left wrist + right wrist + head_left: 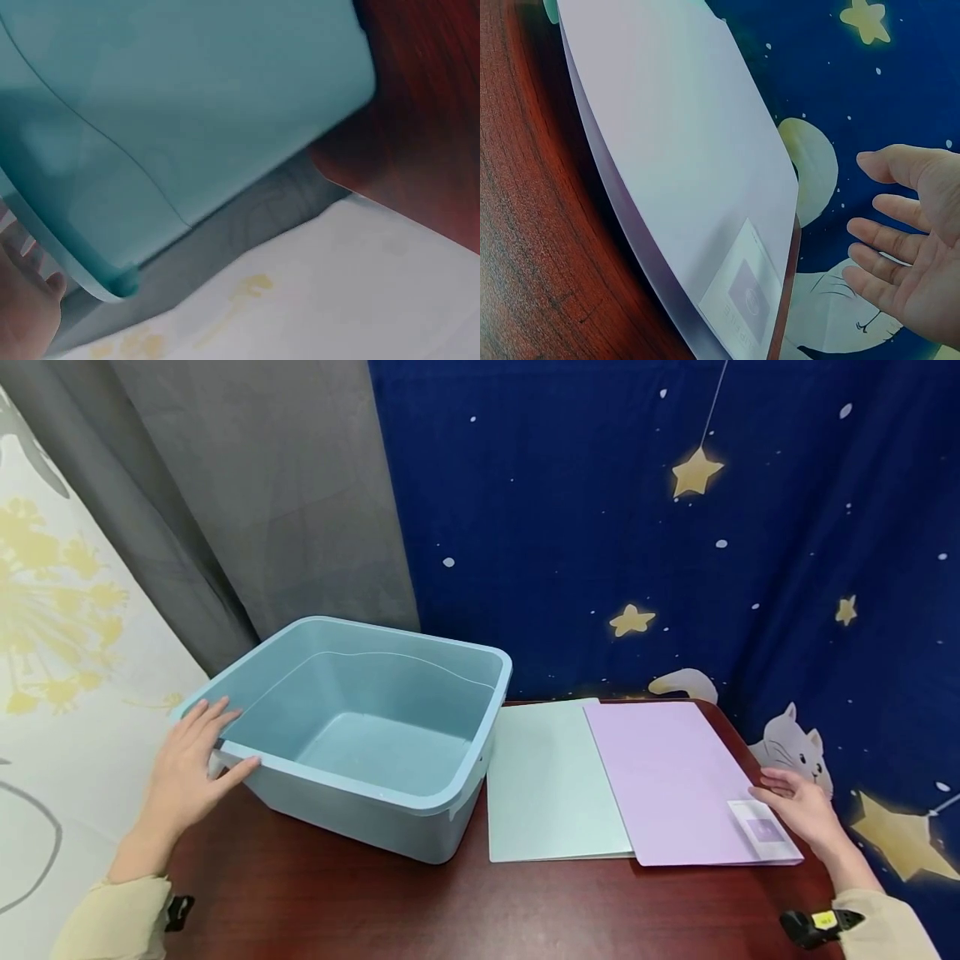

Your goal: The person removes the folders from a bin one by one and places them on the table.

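A blue-grey plastic tub (337, 806) stands on the left of the table, with nothing lying inside it. My left hand (182, 768) rests at its near left corner, the fingers stretched over the rim and the thumb spread along the front. In the left wrist view only part of that hand (26, 300) shows beside the rim. To the right, a lavender folder (667, 768) overlaps a mint green folder (551, 785). My right hand (802, 810) hovers beside the lavender folder's right edge, near its white label (759, 829). Its fingers are loosely spread and hold nothing in the right wrist view.
The dark red wooden table (345, 902) has its right edge just past the folders. Behind it hang a grey curtain (277, 485) and a navy curtain (540, 527) with stars and a cat. A white patterned cloth (67, 693) hangs at the left.
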A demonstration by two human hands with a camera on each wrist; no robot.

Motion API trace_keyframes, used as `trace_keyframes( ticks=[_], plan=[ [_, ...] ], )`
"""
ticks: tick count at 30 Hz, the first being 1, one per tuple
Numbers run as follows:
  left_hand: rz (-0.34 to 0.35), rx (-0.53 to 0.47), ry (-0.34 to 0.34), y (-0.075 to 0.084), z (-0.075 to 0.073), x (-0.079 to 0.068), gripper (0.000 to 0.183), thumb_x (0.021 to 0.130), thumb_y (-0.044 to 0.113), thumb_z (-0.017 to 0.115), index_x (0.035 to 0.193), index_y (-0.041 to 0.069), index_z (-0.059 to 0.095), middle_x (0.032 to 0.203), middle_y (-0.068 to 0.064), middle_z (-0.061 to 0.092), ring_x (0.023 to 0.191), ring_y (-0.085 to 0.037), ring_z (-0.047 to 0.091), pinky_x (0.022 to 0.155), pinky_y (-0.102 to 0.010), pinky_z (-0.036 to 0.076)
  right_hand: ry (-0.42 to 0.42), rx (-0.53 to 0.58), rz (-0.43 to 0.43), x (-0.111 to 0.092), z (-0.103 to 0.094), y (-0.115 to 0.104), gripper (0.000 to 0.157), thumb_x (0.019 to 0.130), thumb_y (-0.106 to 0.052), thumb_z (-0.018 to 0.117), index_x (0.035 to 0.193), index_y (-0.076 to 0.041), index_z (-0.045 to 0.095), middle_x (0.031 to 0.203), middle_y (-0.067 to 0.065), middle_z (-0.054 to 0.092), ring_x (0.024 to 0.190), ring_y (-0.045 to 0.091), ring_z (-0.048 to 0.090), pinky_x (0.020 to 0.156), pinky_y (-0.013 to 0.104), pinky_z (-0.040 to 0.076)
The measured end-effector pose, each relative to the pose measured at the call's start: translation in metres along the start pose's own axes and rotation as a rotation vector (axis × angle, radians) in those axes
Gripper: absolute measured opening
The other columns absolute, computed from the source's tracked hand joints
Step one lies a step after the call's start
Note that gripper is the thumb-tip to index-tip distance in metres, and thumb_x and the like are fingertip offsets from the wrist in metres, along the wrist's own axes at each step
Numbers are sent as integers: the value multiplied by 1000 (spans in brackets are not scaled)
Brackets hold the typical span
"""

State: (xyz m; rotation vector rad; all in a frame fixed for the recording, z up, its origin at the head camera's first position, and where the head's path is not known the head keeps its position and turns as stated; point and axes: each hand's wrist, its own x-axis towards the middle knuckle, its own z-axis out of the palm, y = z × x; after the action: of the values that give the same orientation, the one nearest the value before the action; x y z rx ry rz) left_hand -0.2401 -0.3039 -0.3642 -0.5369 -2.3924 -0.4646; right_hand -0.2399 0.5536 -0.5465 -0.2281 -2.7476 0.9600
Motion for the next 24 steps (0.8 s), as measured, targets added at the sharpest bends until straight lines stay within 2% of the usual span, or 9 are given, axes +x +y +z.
trace_keyframes(
  ticks=[3,5,8,10,12,15,17,19,24],
  plan=[
    [12,12,-22,11,0,5,67,75,39,65,126,-1,48,140,-21,36,134,-34,22,109,-44,10,-7,7,-15,0,0,-3,74,83,-52,55,132,1,39,121,25,51,107,40,49,71,28,47],
    [18,22,-44,19,1,9,67,76,39,65,127,0,47,140,-20,36,135,-33,21,108,-46,10,-8,17,-19,-1,0,-7,74,83,-51,55,132,1,40,121,25,51,107,40,49,65,16,42],
    [23,34,-81,32,4,15,69,76,40,65,130,2,45,142,-18,34,136,-32,19,108,-48,10,-5,20,-31,-3,-1,-13,72,83,-51,56,131,1,41,120,25,52,103,36,51,62,8,37],
    [27,42,-100,42,6,18,71,77,42,64,132,2,44,142,-18,33,136,-32,19,108,-48,9,0,16,-40,-4,-2,-15,72,83,-50,57,131,1,42,119,24,53,98,20,54,62,6,36],
    [32,50,-116,51,9,21,71,79,43,62,134,2,42,143,-18,32,136,-32,18,108,-47,9,2,7,-47,-6,-3,-19,71,83,-49,57,130,1,43,118,24,53,92,2,51,62,6,36],
    [43,49,-129,66,12,26,71,83,45,56,136,1,38,144,-18,31,136,-31,17,109,-46,8,-9,14,-48,-10,-5,-29,70,83,-47,57,130,3,42,119,26,52,94,4,52,62,7,36],
    [53,42,-134,78,14,30,71,85,47,52,137,0,37,145,-18,29,137,-31,16,108,-47,9,-15,12,-43,-12,-6,-36,70,84,-47,57,130,4,42,119,27,52,99,20,54,62,8,37],
    [61,37,-140,89,16,34,73,86,50,49,137,0,36,145,-18,28,136,-31,17,107,-49,11,-22,14,-37,-14,-7,-40,71,84,-47,56,130,4,41,119,28,51,104,39,49,62,9,37],
    [70,36,-184,118,25,43,78,84,53,50,139,1,33,147,-16,26,137,-29,14,106,-51,13,-12,9,-44,-14,-8,-38,71,84,-46,56,130,5,41,119,29,51,103,38,50,61,8,37]
  ],
)
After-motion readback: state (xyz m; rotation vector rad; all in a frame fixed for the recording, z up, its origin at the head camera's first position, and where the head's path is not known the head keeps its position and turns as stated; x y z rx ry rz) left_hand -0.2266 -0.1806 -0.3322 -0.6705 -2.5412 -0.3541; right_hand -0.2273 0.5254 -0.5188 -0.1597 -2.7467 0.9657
